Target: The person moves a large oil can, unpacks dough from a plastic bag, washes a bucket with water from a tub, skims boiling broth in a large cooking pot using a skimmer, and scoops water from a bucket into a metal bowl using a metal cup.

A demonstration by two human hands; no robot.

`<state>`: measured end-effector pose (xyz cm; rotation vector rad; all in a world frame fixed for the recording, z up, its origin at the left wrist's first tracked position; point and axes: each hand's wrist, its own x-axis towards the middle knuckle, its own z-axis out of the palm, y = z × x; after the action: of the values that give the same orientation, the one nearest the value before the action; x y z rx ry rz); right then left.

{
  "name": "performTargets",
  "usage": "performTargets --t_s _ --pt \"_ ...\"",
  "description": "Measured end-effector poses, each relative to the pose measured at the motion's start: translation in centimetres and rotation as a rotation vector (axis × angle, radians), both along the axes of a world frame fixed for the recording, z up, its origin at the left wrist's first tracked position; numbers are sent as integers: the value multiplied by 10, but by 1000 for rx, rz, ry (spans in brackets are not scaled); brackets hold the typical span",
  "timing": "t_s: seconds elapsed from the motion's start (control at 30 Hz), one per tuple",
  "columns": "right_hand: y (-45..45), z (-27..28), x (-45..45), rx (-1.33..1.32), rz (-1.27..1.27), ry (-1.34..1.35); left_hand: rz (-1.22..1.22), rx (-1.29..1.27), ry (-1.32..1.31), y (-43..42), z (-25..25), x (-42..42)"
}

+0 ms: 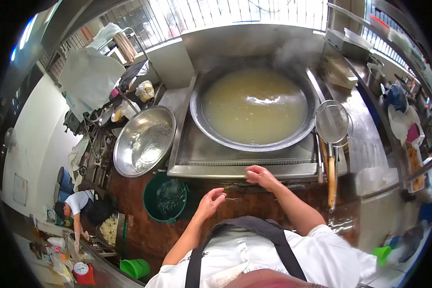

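Observation:
My left hand [210, 203] is held over the floor in front of the stove, fingers curled together. A thin pale streak shows by its fingertips, too small to name. Higher and to the right, my right hand [261, 176] is closed near the stove's front edge; whatever it may hold is hidden. Beyond both hands, a very large wok [211, 133] set in the steel stove [187, 169] contains cloudy yellowish liquid [254, 108], with steam rising at the back. The green bucket [151, 211] of water stands on the floor left of my left hand.
A wide steel basin [125, 149] is left of the stove. A round mesh strainer [332, 120] with a wooden handle rests at its right edge. Another person [81, 204] bends beside a tray of pale food [109, 230] at the lower left. The brown floor looks wet.

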<state>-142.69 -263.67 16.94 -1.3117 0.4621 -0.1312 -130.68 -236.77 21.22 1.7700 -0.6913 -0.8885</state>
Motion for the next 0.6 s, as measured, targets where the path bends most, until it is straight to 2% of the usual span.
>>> performTargets --t_s 0.03,0.1,0.2,0.23,0.27,0.33,0.37,0.4,0.43,0.47,0.5,0.53,0.6 --pt "16 37 4 21 57 -101 -12 -32 50 -3 26 -6" --pt "42 88 6 -248 175 -164 -8 -134 83 -3 61 -14" --pt "60 113 11 -555 326 -152 -67 -68 18 11 92 0" --pt "64 115 13 -644 369 -129 -60 -65 -88 16 96 7" --pt "64 100 17 -656 351 19 -123 -71 -143 23 105 15" --pt "49 20 24 -671 313 323 -249 -85 -245 40 131 30" --pt "36 -35 13 -827 312 476 -285 -257 -273 45 137 36" --pt "20 -104 -11 -983 313 633 -312 -243 -280 52 146 43" --pt "6 -180 -52 -748 264 736 -337 -231 -287 59 156 50" --pt "24 -177 -89 -352 187 963 -362 -212 -303 69 166 56" --pt "33 -186 -116 -341 227 1072 -361 -212 -315 80 175 62" --pt "38 -194 -136 -86 168 1068 -394 -221 -379 90 176 74" --pt "53 -204 -165 -29 105 1072 -372 -230 -375 109 171 94"
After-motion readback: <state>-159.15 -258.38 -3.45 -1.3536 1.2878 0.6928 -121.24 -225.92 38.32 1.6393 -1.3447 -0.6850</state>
